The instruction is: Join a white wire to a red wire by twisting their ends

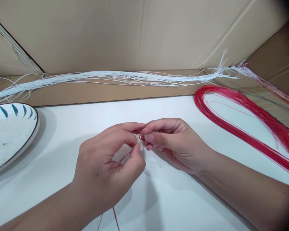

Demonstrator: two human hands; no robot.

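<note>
My left hand (110,160) is closed in a pinch, thumb against forefinger, on a thin white cord (139,139). Right beside it, my right hand (174,141) pinches the same white cord between thumb and forefinger, and the fingertips of both hands nearly meet. A thin red cord (116,218) runs up from the bottom edge, passes behind my left hand and shows again in the gap by its thumb. Next to its lower end lies a faint pale strand (100,221). How the white and red cords join is hidden by my fingers.
A long bundle of white cords (125,76) lies along a cardboard strip (106,94) at the back. To the right is a looped bundle of red cords (228,125). A white plate (14,141) with blue-green marks stands at the left. Cardboard walls (98,35) rise behind the white tabletop (62,128).
</note>
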